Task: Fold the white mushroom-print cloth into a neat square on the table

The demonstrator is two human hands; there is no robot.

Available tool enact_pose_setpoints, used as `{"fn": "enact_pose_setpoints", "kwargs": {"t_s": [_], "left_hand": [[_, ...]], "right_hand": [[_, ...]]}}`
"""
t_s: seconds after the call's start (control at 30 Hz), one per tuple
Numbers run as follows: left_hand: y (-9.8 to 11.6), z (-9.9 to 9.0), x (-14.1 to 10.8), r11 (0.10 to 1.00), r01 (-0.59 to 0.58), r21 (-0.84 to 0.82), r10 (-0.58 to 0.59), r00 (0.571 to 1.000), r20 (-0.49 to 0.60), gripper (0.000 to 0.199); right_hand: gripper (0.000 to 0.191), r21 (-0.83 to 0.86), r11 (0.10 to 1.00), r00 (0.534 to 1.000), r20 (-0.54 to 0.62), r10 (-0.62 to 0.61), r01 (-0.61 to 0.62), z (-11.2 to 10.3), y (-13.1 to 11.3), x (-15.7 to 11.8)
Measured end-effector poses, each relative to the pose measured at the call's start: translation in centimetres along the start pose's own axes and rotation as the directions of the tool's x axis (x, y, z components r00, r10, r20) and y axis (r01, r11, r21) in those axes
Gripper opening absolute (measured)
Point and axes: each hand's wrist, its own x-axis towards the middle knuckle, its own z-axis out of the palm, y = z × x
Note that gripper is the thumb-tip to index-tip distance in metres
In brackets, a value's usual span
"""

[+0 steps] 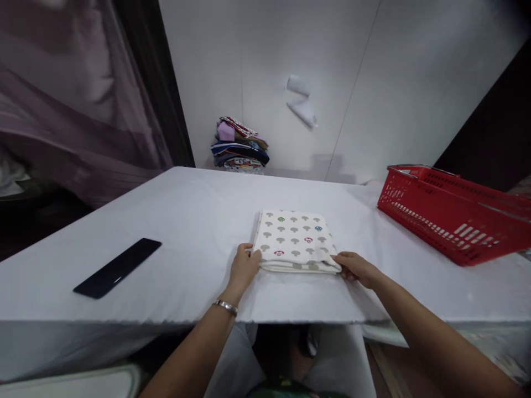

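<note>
In front of me a folded white cloth [293, 237] with a mushroom print lies flat on the white-covered table [199, 221]. Most of its mushrooms are grey, with a few in red, green and blue. My left hand [244, 265] grips the cloth's near left corner between thumb and fingers. At the near right corner, my right hand [357, 268] pinches the layered edge, its fingertips partly under the fold. A silver bracelet [226, 307] circles my left wrist.
A long black flat object [118, 268] lies on the left of the table. On the right stands a red plastic basket [452, 215]. Beyond the far edge, several folded fabrics form a stack [239, 145] against the white wall [265, 66]. A pinkish curtain [78, 99] hangs at left.
</note>
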Motion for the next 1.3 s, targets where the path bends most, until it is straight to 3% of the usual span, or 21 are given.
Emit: {"fn": "enact_pose_setpoints", "kwargs": {"t_s": [0.17,0.4,0.53,0.63,0.7,0.8,0.87,0.9,0.93,1.0,1.1,1.2,1.3], "left_hand": [[-0.2,0.1,0.0,1.0,-0.013,0.018,0.014,1.0,-0.014,0.03],[0.0,0.3,-0.4,0.995,-0.028,0.101,0.029,0.999,-0.012,0.027],[0.0,0.2,-0.7,0.994,-0.028,0.102,0.029,1.0,-0.009,0.025],[0.1,0.1,-0.9,0.995,-0.027,0.097,0.028,1.0,-0.003,0.025],[0.2,0.0,-1.1,0.994,-0.036,0.104,0.036,0.999,-0.002,0.025],[0.7,-0.1,-1.4,0.991,-0.038,0.129,0.038,0.999,-0.001,0.025],[0.9,-0.1,-1.5,0.99,-0.025,0.142,0.025,1.0,-0.003,0.025],[1.0,-0.2,-1.5,0.989,-0.017,0.146,0.017,1.0,-0.003,0.026],[1.1,-0.2,-1.6,0.989,-0.011,0.149,0.011,1.0,-0.002,0.026],[1.1,-0.2,-1.6,0.986,-0.009,0.164,0.01,1.0,-0.003,0.028],[0.9,-0.2,-1.6,0.978,-0.021,0.209,0.018,1.0,0.017,0.029],[0.9,-0.6,-1.5,0.969,-0.03,0.246,0.012,0.997,0.073,0.032],[1.4,-1.7,-1.1,0.96,-0.047,0.277,-0.003,0.984,0.177,0.031]], "right_hand": [[0.028,-0.017,0.995,0.992,-0.084,-0.099,0.098,0.3,-0.7,0.0],[0.025,0.112,0.99,0.988,-0.137,-0.075,0.09,0.1,-0.1,0.2],[0.035,-0.061,0.996,0.991,-0.119,-0.065,0.058,0.1,0.4,0.4],[0.057,-0.358,0.929,0.971,-0.176,-0.162,0.09,-0.3,0.1,0.6],[0.066,-0.567,0.801,0.903,-0.216,-0.372,0.194,-0.2,-0.6,0.6],[0.058,-0.705,0.572,0.688,-0.164,-0.707,0.42,1.0,-2.3,0.8],[0.055,-0.719,0.447,0.591,-0.062,-0.804,0.533,2.4,-3.2,1.5],[0.055,-0.729,0.397,0.579,-0.002,-0.816,0.558,3.1,-3.4,2.0],[0.056,-0.746,0.36,0.591,0.056,-0.805,0.56,3.7,-3.4,2.6],[0.057,-0.798,0.315,0.671,0.144,-0.727,0.513,4.7,-2.9,3.8],[0.059,-0.865,0.268,0.771,0.189,-0.608,0.423,5.3,-1.5,5.0],[0.061,-0.891,0.242,0.794,0.186,-0.579,0.385,5.2,-0.9,5.1],[0.06,-0.88,0.272,0.814,0.19,-0.549,0.389,4.9,-1.3,4.8]]}}
